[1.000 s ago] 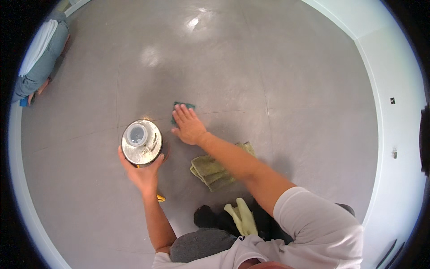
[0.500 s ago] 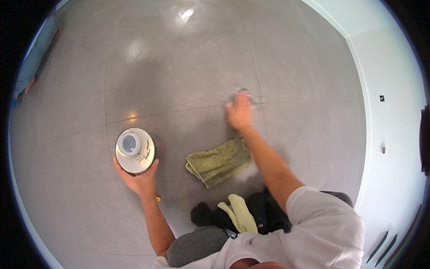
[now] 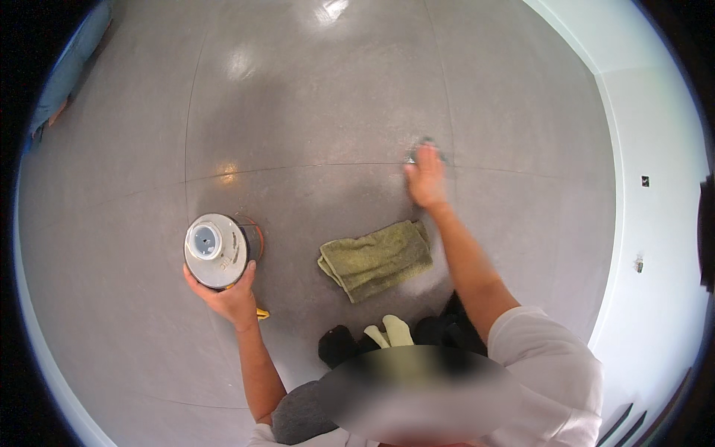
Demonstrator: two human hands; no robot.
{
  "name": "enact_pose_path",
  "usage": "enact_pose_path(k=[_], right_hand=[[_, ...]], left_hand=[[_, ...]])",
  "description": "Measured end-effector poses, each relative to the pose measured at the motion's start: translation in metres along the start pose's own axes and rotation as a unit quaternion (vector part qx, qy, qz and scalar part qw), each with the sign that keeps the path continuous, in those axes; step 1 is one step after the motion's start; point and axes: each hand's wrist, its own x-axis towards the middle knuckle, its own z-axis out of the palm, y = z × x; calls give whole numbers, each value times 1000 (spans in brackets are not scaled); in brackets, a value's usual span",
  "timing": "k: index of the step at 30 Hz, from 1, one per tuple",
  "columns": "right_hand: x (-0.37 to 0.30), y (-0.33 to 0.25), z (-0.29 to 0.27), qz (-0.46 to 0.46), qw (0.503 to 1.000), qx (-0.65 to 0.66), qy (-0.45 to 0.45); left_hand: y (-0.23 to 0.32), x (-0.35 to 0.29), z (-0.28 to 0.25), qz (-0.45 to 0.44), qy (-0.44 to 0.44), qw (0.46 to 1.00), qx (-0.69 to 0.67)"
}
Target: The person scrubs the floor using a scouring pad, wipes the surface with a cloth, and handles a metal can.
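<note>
My left hand [image 3: 232,298] is wrapped round the near side of a round metal can [image 3: 231,270] with a pale top and a white plastic neck; it stands tilted slightly. My right hand [image 3: 427,182], a little blurred, presses palm down on a small dark pad [image 3: 427,141] against the floor, fingers together. Only the pad's edges show past the fingers, so its exact kind is hidden. Wet, shiny spots lie around it. Between my arms a folded olive-green towel [image 3: 376,261] rests on the floor.
The grey floor [image 3: 313,119] has thin joint lines. Behind the can shows a thin orange curve [image 3: 261,235]; a small yellow object [image 3: 262,314] lies by my left wrist. A white wall [image 3: 655,112] runs along the right. At far left is another person's blue-clad leg [image 3: 71,67].
My right hand has slid with the pad a little to the right across the floor. The can in my left hand has tipped slightly. The whole view has shifted a bit.
</note>
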Motion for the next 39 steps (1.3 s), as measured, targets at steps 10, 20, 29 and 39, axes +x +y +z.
enact_pose_path(k=[10, 20, 29, 39], right_hand=[[35, -213, 31, -151, 982, 44, -108], [54, -32, 7, 20, 1000, -5, 2], [41, -174, 30, -231, 966, 94, -67], [48, 68, -15, 92, 996, 9, 6]], left_hand=[[-14, -11, 1, -11, 19, 997, 78], [-7, -11, -5, 74, 27, 985, 154], [24, -108, 102, 341, -400, 850, 27], [29, -121, 159, 464, -527, 700, 129]])
